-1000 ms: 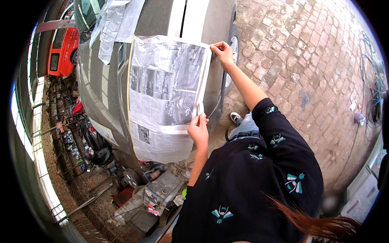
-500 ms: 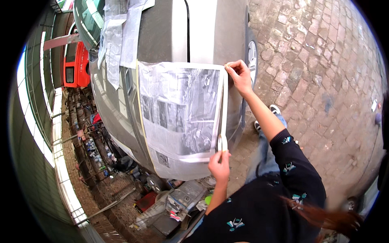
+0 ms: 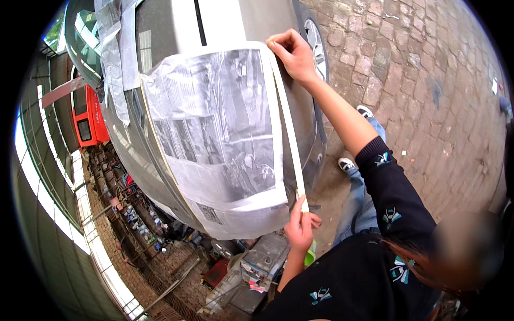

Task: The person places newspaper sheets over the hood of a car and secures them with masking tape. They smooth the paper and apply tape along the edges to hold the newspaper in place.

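A sheet of newspaper (image 3: 235,123) with grey pictures lies over the end of a grey-brown car (image 3: 166,24). Pale masking tape (image 3: 289,128) stretches taut between my hands, angled away from the sheet's right edge in its lower part. At the sheet's upper right corner, my right hand (image 3: 295,56) pinches the upper end of the tape. Lower down, beside the sheet's lower right corner, my left hand (image 3: 301,230) is closed on the other end; whether the roll is in it is hard to make out. Yellowish tape (image 3: 155,136) runs along the sheet's left edge.
More masking paper (image 3: 113,59) hangs over the car's glass. A car wheel (image 3: 316,45) stands right of my right hand. Clutter and a grey metal box (image 3: 265,257) lie below the car's end. A red vehicle (image 3: 91,120) is far left. Paving stones (image 3: 396,80) cover the ground.
The view has shifted, with the car further left. My left hand has swung the lower end of the tape out to the right, away from the newspaper's edge. My right hand keeps its pinch at the corner.
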